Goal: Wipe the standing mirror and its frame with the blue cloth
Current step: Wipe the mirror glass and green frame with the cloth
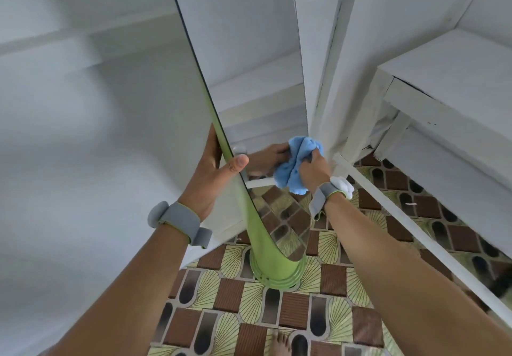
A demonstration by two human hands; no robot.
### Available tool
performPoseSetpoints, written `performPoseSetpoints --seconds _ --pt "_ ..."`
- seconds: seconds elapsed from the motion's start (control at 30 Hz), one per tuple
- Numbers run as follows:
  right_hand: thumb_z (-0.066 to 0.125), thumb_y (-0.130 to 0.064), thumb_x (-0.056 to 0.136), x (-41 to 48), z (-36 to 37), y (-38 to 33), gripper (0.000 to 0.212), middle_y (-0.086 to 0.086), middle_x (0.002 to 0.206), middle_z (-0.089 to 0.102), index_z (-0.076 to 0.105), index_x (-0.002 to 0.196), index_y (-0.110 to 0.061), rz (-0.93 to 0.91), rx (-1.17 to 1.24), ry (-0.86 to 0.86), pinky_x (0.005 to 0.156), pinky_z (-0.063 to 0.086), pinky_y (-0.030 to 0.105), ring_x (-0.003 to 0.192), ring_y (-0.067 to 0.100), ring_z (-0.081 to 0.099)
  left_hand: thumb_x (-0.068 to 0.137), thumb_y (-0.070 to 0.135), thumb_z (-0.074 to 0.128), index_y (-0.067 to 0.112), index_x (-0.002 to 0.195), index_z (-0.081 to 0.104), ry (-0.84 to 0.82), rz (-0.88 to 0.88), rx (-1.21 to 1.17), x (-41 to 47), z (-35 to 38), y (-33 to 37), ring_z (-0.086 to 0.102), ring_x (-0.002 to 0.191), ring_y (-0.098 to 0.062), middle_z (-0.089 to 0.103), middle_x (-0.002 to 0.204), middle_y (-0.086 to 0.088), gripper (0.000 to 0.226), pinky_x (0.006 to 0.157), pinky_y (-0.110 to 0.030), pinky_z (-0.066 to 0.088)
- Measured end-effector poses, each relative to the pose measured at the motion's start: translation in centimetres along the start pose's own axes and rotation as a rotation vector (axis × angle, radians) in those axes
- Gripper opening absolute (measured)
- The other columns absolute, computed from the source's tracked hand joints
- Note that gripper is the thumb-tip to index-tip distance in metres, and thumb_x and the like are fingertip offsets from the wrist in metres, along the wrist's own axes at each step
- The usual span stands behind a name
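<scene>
The left hand [213, 167] is gripping the mirror's [249, 59] green frame [257, 234]. The right hand [313, 167] is pressing the bunched cloth [293, 167] against the glass.

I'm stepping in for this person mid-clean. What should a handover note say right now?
Left hand: gripping the mirror's green frame at its left edge, thumb on the glass, steadying it.
Right hand: closed on the bunched blue cloth, pressed against the lower part of the mirror.
The mirror stands on its green base on the patterned floor.
Done: cannot tell how much is wiped.
Left: go over the rest of the glass and the frame.
</scene>
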State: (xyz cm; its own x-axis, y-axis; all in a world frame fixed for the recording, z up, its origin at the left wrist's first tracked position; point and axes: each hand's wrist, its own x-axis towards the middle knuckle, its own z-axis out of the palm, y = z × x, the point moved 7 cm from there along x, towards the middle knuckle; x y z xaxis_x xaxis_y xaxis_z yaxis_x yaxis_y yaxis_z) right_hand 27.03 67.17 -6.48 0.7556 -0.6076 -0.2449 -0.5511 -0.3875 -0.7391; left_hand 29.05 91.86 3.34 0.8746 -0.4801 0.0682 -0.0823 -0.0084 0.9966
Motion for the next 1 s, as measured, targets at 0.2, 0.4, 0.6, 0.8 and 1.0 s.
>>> performPoseSetpoints --seconds 0.2,0.4,0.6,0.8,1.0 --pt "0.047 -0.019 0.101 -6.4 3.0 1.0 0.042 0.018 0.110 0.063 0.043 0.142 -0.010 0.001 0.017 -0.048 0.077 0.040 0.029 0.106 0.037 0.065 0.079 0.057 0.082 0.031 0.161 0.020 -0.021 -0.077 -0.028 -0.5 0.0 -3.1 0.045 0.146 -0.022 0.044 0.160 -0.002 0.106 0.122 -0.055 0.033" --pt "0.047 -0.012 0.098 -14.5 5.0 0.3 0.029 0.009 0.093 0.064 0.052 0.127 -0.013 -0.090 0.173 0.008 0.071 0.045 0.031 0.085 0.030 0.062 0.076 0.058 0.084 0.036 0.160 0.021 -0.023 -0.060 -0.044 0.1 0.1 -3.4 0.041 0.148 -0.022 0.043 0.161 -0.001 0.107 0.123 -0.054 0.031" --pt "0.044 -0.010 0.102 -19.1 5.1 -3.6 0.038 0.014 0.111 0.068 0.054 0.138 -0.017 -0.334 0.131 0.074 0.082 0.053 0.041 0.098 0.036 0.065 0.077 0.056 0.080 0.034 0.157 0.026 -0.048 -0.060 -0.021 -0.1 0.0 -2.6 0.054 0.132 -0.010 0.052 0.150 0.002 0.099 0.119 -0.048 0.040" --pt "0.044 -0.002 0.097 -19.0 7.2 -0.4 0.046 0.013 0.122 0.066 0.051 0.142 -0.008 -0.238 -0.008 0.055 0.079 0.042 0.030 0.109 0.036 0.062 0.073 0.060 0.078 0.044 0.156 0.024 -0.032 -0.107 -0.032 -0.6 0.0 -2.0 0.048 0.137 -0.001 0.053 0.146 0.021 0.100 0.103 -0.039 0.047" --pt "0.043 -0.007 0.096 -16.7 6.5 1.7 0.039 0.018 0.107 0.066 0.053 0.133 -0.012 -0.058 -0.104 -0.090 0.077 0.045 0.032 0.104 0.039 0.064 0.062 0.076 0.080 0.046 0.157 0.022 0.002 -0.092 -0.022 -0.7 0.0 -2.0 0.040 0.146 -0.007 0.047 0.154 0.018 0.115 0.116 -0.053 0.040"
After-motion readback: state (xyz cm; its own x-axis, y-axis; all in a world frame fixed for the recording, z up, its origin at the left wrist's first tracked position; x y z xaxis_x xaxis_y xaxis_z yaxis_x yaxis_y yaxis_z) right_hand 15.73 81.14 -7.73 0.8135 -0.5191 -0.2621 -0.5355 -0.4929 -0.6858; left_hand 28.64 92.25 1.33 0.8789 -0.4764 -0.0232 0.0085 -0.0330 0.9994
